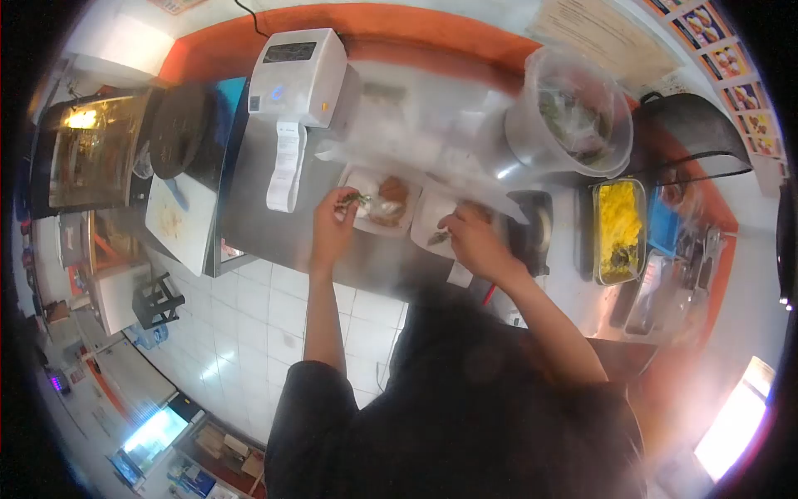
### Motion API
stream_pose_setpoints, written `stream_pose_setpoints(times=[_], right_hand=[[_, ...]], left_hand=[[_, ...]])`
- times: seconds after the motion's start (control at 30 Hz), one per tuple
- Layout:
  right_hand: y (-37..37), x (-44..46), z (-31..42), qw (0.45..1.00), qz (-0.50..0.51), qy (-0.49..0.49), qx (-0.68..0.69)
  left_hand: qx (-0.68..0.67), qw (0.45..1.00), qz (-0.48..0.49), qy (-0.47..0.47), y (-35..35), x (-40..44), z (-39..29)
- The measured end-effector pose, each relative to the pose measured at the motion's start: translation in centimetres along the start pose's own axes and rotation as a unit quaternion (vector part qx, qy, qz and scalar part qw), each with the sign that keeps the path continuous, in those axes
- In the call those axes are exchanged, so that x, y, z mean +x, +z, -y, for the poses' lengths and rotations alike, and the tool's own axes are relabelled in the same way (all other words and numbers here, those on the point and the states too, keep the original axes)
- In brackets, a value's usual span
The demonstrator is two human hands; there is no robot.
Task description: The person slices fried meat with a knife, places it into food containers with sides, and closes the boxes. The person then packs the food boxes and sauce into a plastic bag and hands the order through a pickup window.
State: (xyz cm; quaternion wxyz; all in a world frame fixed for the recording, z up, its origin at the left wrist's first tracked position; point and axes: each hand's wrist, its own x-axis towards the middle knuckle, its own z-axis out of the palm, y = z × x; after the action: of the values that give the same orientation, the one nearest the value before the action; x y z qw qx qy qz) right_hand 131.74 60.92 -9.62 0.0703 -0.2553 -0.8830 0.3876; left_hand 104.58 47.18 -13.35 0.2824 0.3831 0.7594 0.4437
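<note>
My left hand [334, 218] is closed in a pinch on a small sprig of green leaves [355, 198], over the left edge of an open white takeaway box [405, 226]. Inside the box lie white food, probably rice, and a brown piece [391, 191] that looks fried. My right hand [475, 236] also has its fingers pinched, on a small bit of dark green leaf [439, 238]. It hovers above a pale section [432, 218], which looks like the box's open lid. Haze blurs the finer detail here.
A receipt printer [298, 79] with a hanging paper strip [286, 170] stands back left. At back right is a clear tub [532, 125] of greens in plastic. A tray of yellow food [619, 224] sits right. A cutting board [176, 220] with a knife is left.
</note>
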Motion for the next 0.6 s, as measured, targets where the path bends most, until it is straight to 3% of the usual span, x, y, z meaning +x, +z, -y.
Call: stream_pose_setpoints(times=[0.07,0.1,0.17,0.2,0.27,0.3,0.37,0.4,0.43,0.47,0.5,0.57,0.6], right_hand=[[0.6,1.7,0.4,0.99,0.072,0.069,-0.101],[1.5,2.5,-0.4,0.995,0.005,0.046,-0.092],[3.8,2.4,-1.4,0.982,-0.1,0.074,-0.139],[4.3,2.2,-1.3,0.964,-0.134,0.123,-0.195],[2.5,-0.2,-1.5,0.959,-0.153,0.026,-0.236],[0.1,-2.3,-1.2,0.952,-0.164,0.056,-0.252],[-5.2,-6.3,-0.4,0.995,-0.096,0.011,-0.01],[-6.2,-8.9,-2.6,0.985,-0.155,0.063,0.035],[-7.5,-11.7,-5.1,0.968,-0.209,0.111,0.081],[-9.5,-14.2,-6.5,0.924,-0.285,0.248,0.051],[-11.3,-16.9,-10.3,0.887,-0.32,0.331,-0.03],[-13.8,-24.3,-19.2,0.844,-0.269,0.321,-0.333],[-15.0,-26.9,-21.8,0.829,-0.217,0.352,-0.376]], left_hand=[[0.046,0.995,-0.037,0.084,0.0,1.6,1.7],[0.042,0.995,-0.028,0.087,-0.3,1.8,1.6],[0.303,0.936,-0.043,0.176,0.4,3.1,0.7],[0.31,0.935,-0.053,0.161,0.8,3.4,0.9],[0.293,0.939,-0.079,0.161,1.3,2.7,0.7],[0.288,0.946,-0.09,0.114,1.6,2.0,-0.2],[0.217,0.966,-0.109,0.084,2.5,0.0,-2.7],[0.174,0.977,-0.116,0.047,3.2,-1.0,-2.9],[0.159,0.981,-0.067,0.084,3.6,-2.4,-2.5],[0.148,0.982,-0.021,0.119,4.1,-3.3,-2.4],[0.124,0.987,0.043,0.089,5.6,-4.2,-4.5],[0.071,0.975,0.212,0.012,9.8,-6.9,-9.1],[0.041,0.948,0.314,-0.037,12.4,-8.0,-11.2]])
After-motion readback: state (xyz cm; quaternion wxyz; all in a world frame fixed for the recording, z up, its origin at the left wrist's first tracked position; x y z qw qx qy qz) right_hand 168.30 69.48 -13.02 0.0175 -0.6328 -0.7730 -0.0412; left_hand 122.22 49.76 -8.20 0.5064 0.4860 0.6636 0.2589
